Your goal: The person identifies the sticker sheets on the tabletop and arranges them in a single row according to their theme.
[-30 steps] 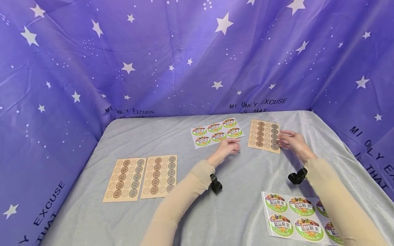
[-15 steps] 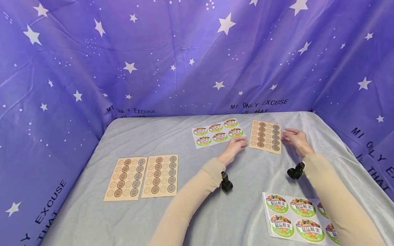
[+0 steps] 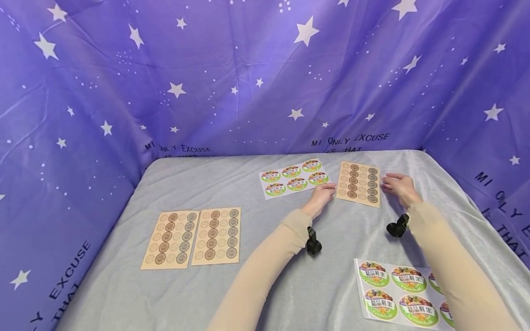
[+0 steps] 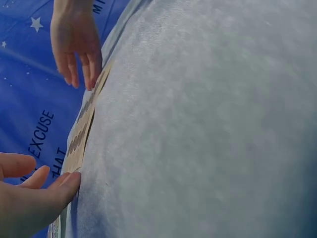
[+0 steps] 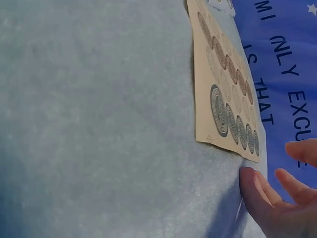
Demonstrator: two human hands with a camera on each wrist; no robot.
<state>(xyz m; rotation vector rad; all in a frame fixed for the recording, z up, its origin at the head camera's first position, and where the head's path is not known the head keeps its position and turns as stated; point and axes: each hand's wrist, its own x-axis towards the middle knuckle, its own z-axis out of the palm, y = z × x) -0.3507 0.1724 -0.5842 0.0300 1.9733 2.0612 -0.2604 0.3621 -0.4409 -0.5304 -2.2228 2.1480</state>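
Observation:
A brown kraft sheet of round stickers (image 3: 358, 184) lies flat at the back right of the table, between the two hands. My left hand (image 3: 320, 199) is by its left edge, fingers extended; whether the fingertips touch the sheet I cannot tell. Beyond that hand lies a white sheet of fruit-label stickers (image 3: 294, 178), its lower right corner close to the fingers. My right hand (image 3: 400, 188) rests just right of the kraft sheet, fingers relaxed, with a small gap visible. In the right wrist view, the right hand (image 5: 282, 198) stays apart from the kraft sheet (image 5: 225, 89).
Two more kraft sticker sheets lie side by side at left: an outer one (image 3: 169, 240) and an inner one (image 3: 216, 236). A larger fruit-sticker sheet (image 3: 397, 294) lies front right, partly under the right sleeve. Grey cloth (image 3: 290, 294) covers the table; a purple star curtain (image 3: 248, 59) surrounds it.
My left hand has moved right, from below the white fruit-sticker sheet to the kraft sheet's left edge. My right hand has let go of the kraft sheet's right edge and drawn slightly away.

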